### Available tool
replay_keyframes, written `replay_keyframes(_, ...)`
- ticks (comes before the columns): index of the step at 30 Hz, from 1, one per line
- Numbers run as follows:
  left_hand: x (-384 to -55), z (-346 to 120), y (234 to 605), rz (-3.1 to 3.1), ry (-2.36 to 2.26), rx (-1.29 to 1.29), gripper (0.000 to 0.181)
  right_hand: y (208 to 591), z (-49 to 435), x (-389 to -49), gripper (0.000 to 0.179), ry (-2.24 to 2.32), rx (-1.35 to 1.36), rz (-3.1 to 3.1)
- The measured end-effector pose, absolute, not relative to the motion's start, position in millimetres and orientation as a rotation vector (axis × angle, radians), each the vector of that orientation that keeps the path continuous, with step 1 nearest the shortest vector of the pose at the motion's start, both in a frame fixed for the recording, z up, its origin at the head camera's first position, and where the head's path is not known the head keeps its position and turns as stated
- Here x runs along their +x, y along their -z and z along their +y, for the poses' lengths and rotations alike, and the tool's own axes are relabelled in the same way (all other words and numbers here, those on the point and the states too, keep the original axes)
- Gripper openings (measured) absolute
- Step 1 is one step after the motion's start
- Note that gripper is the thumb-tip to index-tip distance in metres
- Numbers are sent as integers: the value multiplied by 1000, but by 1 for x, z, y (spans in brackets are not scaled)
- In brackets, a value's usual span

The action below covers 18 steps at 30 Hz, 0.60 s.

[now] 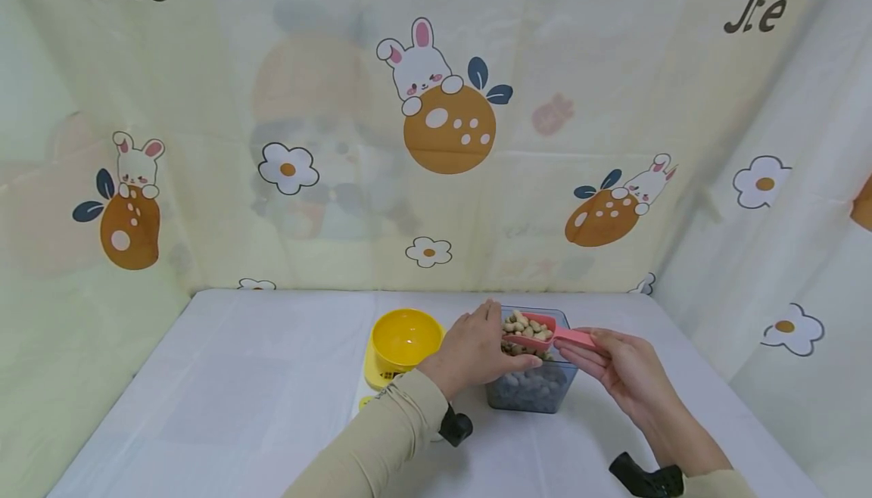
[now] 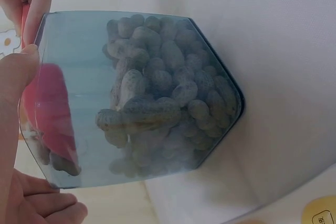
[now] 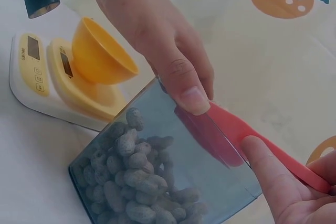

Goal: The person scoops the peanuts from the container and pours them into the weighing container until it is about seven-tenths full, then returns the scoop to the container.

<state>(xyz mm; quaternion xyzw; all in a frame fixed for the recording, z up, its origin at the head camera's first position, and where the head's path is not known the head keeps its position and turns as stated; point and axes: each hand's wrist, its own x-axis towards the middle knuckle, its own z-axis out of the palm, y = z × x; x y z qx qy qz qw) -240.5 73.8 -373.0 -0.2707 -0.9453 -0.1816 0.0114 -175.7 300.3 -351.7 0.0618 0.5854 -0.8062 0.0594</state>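
Observation:
A clear bluish plastic container (image 1: pixel 533 390) partly filled with unshelled peanuts (image 3: pixel 137 174) stands on the table. My left hand (image 1: pixel 473 348) grips its upper rim, thumb (image 2: pixel 20 66) at the near wall and fingers (image 2: pixel 50 203) around the left side. By its handle, my right hand (image 1: pixel 623 365) holds a pink scoop (image 1: pixel 575 337). Several peanuts lie in the scoop's bowl, which is inside the container's mouth, above the pile. Through the wall, the pink bowl (image 2: pixel 51 111) shows in the left wrist view.
Left of the container, a yellow bowl (image 1: pixel 407 339) sits on a yellow-and-white kitchen scale (image 3: pixel 39 77) with a small display and buttons. A white cloth covers the table (image 1: pixel 259 392). Behind it hangs a curtain (image 1: pixel 327 256) printed with rabbits and flowers.

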Motion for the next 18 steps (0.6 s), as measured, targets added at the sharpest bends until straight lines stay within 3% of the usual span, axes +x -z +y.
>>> replay_keyframes(3,-240,74,373,-2949,552,-846,91,353,302,-174,25,2472,201,1732)
replay_keyframes(18,-239,73,373,-2981,643,-830,98,351,313,-169,26,2541,122,1613)
